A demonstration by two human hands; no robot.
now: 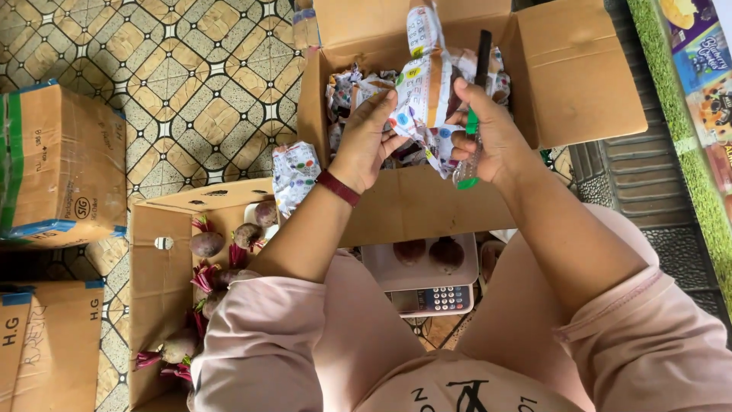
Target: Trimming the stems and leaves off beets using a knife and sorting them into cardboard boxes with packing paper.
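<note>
My left hand (371,133) and my right hand (488,130) both grip a sheet of white printed wrapping paper (424,90), held up over an open cardboard box (579,69). That box holds several paper-wrapped bundles (345,85). My right hand also clamps a utility knife (473,141) with a green and clear handle and a dark blade end pointing up. A dark red band circles my left wrist. Below my arms, two beetroots (429,252) rest on a small white scale (427,286) with a keypad.
A second open carton (156,294) at lower left holds several beetroots with red stalks (206,243). A crumpled printed paper (294,172) lies on its edge. Closed cartons (65,164) stand at left on patterned tile floor. A green mat edge and colourful packs (705,69) run along the right.
</note>
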